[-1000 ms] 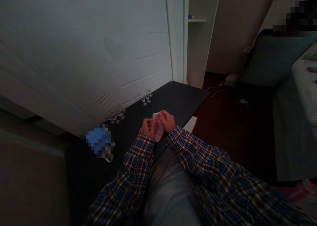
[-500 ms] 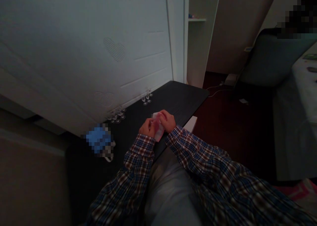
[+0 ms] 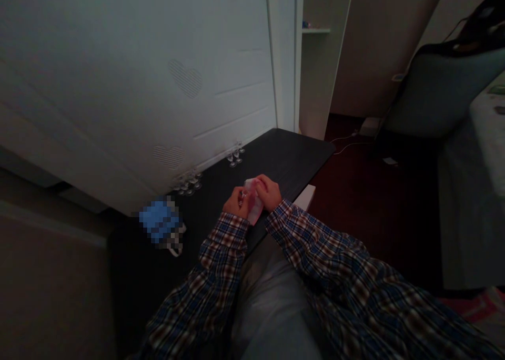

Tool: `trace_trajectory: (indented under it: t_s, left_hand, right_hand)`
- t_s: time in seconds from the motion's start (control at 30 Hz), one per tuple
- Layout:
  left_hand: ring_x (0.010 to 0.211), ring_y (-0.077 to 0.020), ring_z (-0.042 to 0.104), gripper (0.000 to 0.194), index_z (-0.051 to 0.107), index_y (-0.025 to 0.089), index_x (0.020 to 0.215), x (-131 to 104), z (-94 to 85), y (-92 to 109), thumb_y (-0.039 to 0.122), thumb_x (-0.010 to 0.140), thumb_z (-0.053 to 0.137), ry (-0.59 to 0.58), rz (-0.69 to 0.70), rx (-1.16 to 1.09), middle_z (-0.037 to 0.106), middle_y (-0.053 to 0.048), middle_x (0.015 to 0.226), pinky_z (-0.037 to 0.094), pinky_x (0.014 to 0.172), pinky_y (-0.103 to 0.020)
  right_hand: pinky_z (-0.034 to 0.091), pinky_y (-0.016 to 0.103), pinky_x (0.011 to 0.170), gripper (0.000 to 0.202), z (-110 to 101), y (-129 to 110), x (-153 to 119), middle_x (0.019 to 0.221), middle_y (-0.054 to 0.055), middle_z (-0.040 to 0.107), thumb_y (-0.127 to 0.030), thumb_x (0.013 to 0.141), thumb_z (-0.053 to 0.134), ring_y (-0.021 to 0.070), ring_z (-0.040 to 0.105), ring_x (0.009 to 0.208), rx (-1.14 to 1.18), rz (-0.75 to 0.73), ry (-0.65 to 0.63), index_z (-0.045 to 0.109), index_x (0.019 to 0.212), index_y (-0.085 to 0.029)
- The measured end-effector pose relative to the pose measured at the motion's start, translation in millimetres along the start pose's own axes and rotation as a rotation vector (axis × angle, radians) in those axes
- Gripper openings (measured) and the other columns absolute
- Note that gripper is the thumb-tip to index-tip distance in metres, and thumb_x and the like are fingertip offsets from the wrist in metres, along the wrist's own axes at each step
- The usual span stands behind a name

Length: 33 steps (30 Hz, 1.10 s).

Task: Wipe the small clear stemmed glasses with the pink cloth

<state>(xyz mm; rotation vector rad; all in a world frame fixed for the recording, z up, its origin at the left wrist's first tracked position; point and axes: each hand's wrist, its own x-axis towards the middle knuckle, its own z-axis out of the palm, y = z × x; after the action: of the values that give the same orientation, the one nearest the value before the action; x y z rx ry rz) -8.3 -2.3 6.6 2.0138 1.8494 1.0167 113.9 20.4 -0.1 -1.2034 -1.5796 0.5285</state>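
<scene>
Black and flat, the bench [image 3: 292, 147] is running along a pale panel [image 3: 118, 86] patterned with hearts. Through the head view I am pinching a pink-and-white piece [image 3: 255, 208] between my left grip [image 3: 235, 202] and right grip [image 3: 269, 193], both closed on it, over the bench's near edge; whether it is cloth or wrapper, I cannot tell. Some shiny bit [image 3: 242, 196] is showing at the left grip, too small to name. Along the panel-side edge, clear small pieces [image 3: 188, 182] are sitting in two groups. Toward the left end, a pixelated blue item [image 3: 158, 220] is lying.
</scene>
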Motion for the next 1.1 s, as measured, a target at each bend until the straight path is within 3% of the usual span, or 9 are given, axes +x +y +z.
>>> trace_trajectory:
  t_s: [0.13, 0.3, 0.5, 0.67, 0.93, 1.1]
  left_hand:
    - [0.059, -0.0123, 0.053, 0.028, 0.053, 0.02, 0.091, -0.8, 0.6, 0.2, 0.041, 0.079, 0.039, 0.018, 0.004, -0.021, 0.059, -0.001, 0.071, 0.036, 0.053, -0.02]
    - [0.059, -0.0128, 0.054, 0.038, 0.044, 0.019, 0.1, -1.7, -1.0, 1.0, 0.046, 0.073, 0.047, 0.031, -0.104, -0.084, 0.06, -0.001, 0.072, 0.037, 0.051, -0.02]
    - [0.058, -0.0112, 0.052, 0.032, 0.049, 0.02, 0.092, -1.9, -6.4, 3.2, 0.047, 0.076, 0.042, -0.051, -0.018, -0.039, 0.057, 0.001, 0.07, 0.036, 0.051, -0.019]
    - [0.059, -0.0116, 0.053, 0.031, 0.052, 0.019, 0.093, -1.4, -5.6, 3.6, 0.044, 0.079, 0.038, -0.047, 0.029, 0.007, 0.058, 0.0, 0.072, 0.036, 0.053, -0.019]
    - [0.059, -0.0114, 0.054, 0.033, 0.048, 0.019, 0.095, -2.1, -2.7, 1.2, 0.046, 0.077, 0.041, -0.003, -0.06, -0.04, 0.06, -0.001, 0.075, 0.036, 0.05, -0.018]
    - [0.057, -0.0111, 0.053, 0.033, 0.05, 0.02, 0.094, -1.2, -2.5, -0.1, 0.047, 0.078, 0.038, -0.026, -0.027, -0.005, 0.06, 0.0, 0.072, 0.035, 0.049, -0.018]
  right_hand:
    - [0.034, 0.019, 0.058, 0.022, 0.3, 0.0, -0.4, 0.07, -0.003, 0.055, -0.032, 0.08, 0.035, 0.0089, 0.048, 0.061, 0.003, -0.006, 0.01, 0.053, 0.082, -0.019]
    - [0.034, 0.019, 0.058, 0.022, -0.8, -0.6, -0.2, 0.069, -0.003, 0.054, -0.032, 0.08, 0.035, 0.009, 0.048, 0.061, -0.012, -0.02, 0.007, 0.052, 0.081, -0.019]
    - [0.033, 0.019, 0.057, 0.025, -0.4, -0.4, 0.1, 0.069, -0.002, 0.054, -0.035, 0.082, 0.033, 0.0087, 0.047, 0.061, -0.005, -0.023, 0.019, 0.052, 0.081, -0.019]
    - [0.034, 0.019, 0.058, 0.025, -0.2, 0.1, 0.6, 0.069, -0.002, 0.054, -0.034, 0.082, 0.033, 0.0086, 0.047, 0.061, -0.012, -0.014, 0.002, 0.052, 0.08, -0.018]
    - [0.034, 0.019, 0.059, 0.021, 0.4, 1.4, 0.4, 0.069, -0.002, 0.054, -0.031, 0.081, 0.035, 0.009, 0.048, 0.062, -0.011, -0.031, 0.01, 0.052, 0.081, -0.018]
    - [0.035, 0.02, 0.06, 0.024, -0.6, 0.2, 0.5, 0.072, -0.001, 0.056, -0.031, 0.082, 0.033, 0.0093, 0.048, 0.063, -0.018, -0.024, 0.014, 0.053, 0.082, -0.018]
